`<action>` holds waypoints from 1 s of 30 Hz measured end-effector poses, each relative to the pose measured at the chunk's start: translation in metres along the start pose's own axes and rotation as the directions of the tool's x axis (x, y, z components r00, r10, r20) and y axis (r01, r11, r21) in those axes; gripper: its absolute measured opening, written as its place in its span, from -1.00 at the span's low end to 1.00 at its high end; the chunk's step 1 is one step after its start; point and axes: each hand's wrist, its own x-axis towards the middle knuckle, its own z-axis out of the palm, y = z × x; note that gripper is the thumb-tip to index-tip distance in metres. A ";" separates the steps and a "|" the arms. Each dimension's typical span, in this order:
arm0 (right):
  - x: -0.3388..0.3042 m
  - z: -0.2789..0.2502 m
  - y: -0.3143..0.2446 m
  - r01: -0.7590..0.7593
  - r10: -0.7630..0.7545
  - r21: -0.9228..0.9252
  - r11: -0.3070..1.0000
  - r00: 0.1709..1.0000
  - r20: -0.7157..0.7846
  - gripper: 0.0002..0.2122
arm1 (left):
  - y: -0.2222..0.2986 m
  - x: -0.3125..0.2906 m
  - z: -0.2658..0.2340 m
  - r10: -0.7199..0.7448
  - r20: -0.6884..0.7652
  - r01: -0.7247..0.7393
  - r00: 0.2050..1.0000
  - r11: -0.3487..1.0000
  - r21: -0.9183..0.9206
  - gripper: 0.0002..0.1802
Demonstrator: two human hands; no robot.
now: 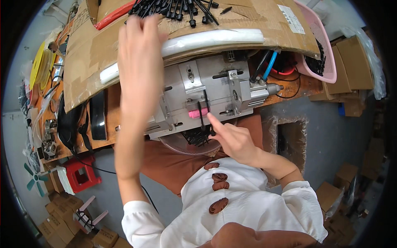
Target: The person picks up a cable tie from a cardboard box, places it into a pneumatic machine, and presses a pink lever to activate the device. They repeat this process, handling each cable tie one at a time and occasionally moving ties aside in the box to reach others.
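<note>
My left hand (140, 58) is smeared by motion. It is over the cardboard's front edge, its fingertips at a pile of thin black plastic sticks with thick heads (192, 21); whether it grips one cannot be made out. In front of me lies a metal fixture (182, 89) with a pink block (194, 113) at its near edge. My right hand (236, 142) is beside that block, index finger stretched along it, thumb and finger closed around the dark end of a black plastic stick (207, 99). Another black stick (201, 113) crosses the pink block.
A white padded roll (215, 38) runs along the cardboard's edge (264, 20). Right of the fixture are a metal cylinder (258, 93) and a blue tube (270, 66). A clear bowl (169, 144) with black sticks is below. A pink basket (328, 68) stands at right.
</note>
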 end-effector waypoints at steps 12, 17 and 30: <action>0.016 0.003 -0.004 -0.014 0.019 -0.048 0.999 0.994 0.108 -0.40 | -0.027 0.014 -0.015 0.136 0.313 0.010 0.940 0.906 -0.423 -0.80; 0.085 -0.060 -0.004 0.216 -0.213 -0.316 0.924 0.976 0.043 -0.73 | -0.007 -0.009 -0.029 0.041 0.202 0.027 0.978 0.945 -0.325 -0.75; 0.280 -0.118 0.084 -0.130 0.137 -0.111 0.985 0.988 0.063 -0.88 | 0.097 -0.160 -0.030 -0.099 0.441 0.258 0.892 0.912 -0.318 -0.20</action>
